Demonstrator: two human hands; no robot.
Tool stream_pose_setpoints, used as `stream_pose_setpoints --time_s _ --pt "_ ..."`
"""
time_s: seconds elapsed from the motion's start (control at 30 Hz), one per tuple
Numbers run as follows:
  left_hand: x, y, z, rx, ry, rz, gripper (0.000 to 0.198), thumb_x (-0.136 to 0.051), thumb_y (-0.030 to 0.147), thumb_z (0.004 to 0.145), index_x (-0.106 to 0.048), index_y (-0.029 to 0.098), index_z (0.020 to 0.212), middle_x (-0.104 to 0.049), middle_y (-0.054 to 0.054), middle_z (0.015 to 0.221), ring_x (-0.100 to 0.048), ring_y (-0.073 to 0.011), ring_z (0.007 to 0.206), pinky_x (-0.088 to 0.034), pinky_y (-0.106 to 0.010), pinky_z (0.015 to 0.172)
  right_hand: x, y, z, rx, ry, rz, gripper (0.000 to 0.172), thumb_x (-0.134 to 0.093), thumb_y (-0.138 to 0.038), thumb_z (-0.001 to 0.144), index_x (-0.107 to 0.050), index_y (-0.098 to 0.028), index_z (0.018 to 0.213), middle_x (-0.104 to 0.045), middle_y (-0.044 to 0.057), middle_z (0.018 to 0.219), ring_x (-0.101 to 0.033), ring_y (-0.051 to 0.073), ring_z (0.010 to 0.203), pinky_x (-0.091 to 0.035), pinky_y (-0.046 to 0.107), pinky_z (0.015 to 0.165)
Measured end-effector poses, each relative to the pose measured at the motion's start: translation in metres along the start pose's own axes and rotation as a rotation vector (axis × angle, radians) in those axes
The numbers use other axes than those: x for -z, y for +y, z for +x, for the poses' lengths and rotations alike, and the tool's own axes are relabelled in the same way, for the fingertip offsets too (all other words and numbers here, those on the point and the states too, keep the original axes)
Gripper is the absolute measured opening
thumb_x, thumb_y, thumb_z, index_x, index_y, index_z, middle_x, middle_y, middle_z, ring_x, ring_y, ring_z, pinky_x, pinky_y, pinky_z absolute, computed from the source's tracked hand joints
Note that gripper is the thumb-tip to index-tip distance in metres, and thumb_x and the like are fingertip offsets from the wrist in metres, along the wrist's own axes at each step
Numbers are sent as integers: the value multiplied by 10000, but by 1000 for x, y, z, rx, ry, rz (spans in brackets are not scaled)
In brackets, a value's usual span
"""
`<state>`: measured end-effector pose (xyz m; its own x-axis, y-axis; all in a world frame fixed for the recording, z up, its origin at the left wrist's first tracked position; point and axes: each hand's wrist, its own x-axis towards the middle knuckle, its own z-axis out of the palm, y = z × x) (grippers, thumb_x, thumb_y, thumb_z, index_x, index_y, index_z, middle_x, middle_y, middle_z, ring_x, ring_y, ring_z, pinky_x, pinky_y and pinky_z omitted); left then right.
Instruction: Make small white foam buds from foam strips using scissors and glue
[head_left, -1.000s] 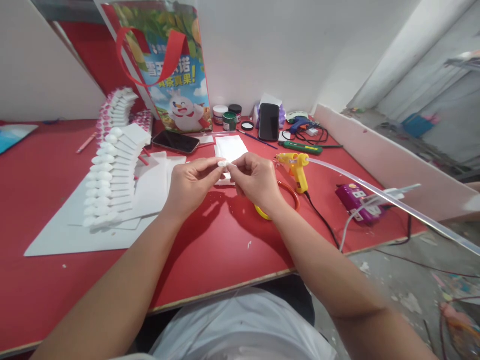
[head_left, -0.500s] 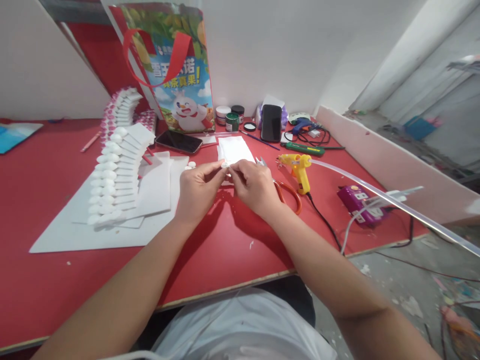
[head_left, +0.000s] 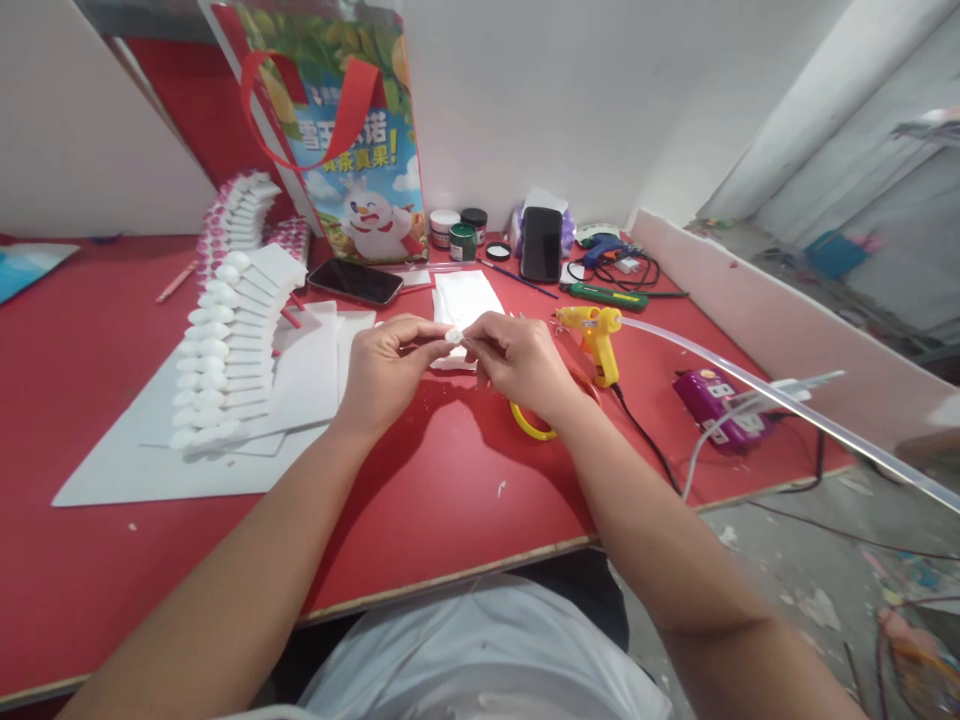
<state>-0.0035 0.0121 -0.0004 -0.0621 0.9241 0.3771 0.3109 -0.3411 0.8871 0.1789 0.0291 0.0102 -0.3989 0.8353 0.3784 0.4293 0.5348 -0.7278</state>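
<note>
My left hand and my right hand meet above the red table, both pinching one small white piece between their fingertips. A white sheet lies on the table just beyond the fingers. Under my right wrist lie scissors with a yellow and orange handle. A yellow glue gun stands just right of my right hand, with a long clear glue stick running out of its back.
Rows of white spoon-like pieces lie on white sheets at left. A printed bag, a phone lying flat, a standing phone, paint jars, a purple power strip and cables sit behind and right.
Both hands kept hold of the small white piece and shifted slightly over the table. The scissors' yellow handle shows again under my right wrist.
</note>
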Motion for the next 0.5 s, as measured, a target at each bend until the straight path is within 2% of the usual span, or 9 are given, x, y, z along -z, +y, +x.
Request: stream_pose_setpoints --time_s 0.2,0.33,0.5 --pt "4 0 3 -9 -87 -51 271 -813 367 786 -833 211 1007 -773 -47 876 -723 -198 810 -612 -317 753 0 0 0 19 -6 -31 148 -551 -201 952 -627 -191 825 -663 11 692 -615 145 673 -424 253 656" --pt "5 1 1 -29 -176 -51 271 -788 406 827 -823 193 989 -762 -62 891 -728 -201 813 -615 -323 772 0 1 1 31 -18 -68 146 -565 -180 944 -642 -181 821 -666 14 681 -605 143 672 -405 252 649" --pt "4 -1 0 78 -258 -100 259 -762 387 856 -776 169 995 -761 -64 889 -717 -201 791 -596 -329 771 -1 0 2 -33 -11 -81 121 -609 -125 900 -662 -169 800 -650 -8 620 -575 123 598 -397 242 615"
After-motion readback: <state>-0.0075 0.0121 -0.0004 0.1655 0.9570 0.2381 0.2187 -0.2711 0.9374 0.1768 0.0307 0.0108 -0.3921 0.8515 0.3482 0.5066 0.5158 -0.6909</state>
